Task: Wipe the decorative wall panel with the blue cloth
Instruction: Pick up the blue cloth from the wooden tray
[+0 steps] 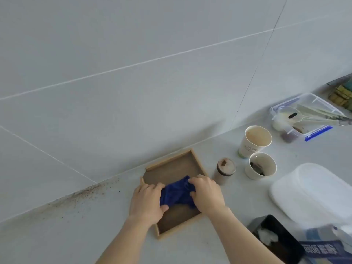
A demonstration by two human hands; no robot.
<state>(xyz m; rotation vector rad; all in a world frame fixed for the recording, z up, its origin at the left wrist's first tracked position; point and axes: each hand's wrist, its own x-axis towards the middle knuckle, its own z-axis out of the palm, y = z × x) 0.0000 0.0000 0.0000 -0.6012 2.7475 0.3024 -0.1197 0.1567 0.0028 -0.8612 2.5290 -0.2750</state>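
Note:
The decorative panel (172, 168) is a brown square board with a light wooden frame, lying flat on the pale counter close to the tiled wall. A bunched blue cloth (177, 194) rests on its middle. My left hand (147, 201) grips the cloth's left side and also covers the panel's left frame. Pressing down on the cloth's right side is my right hand (206, 193), fingers curled into the fabric. The panel's near and far parts stay visible.
Right of the panel stand a small lidded jar (224, 171), a tall paper cup (254, 141) and a short cup (261, 165). Farther right lie a clear box of tools (304, 115), a white lid (314, 193) and a black tray (276, 239). Brown specks (83, 193) litter the wall joint at left.

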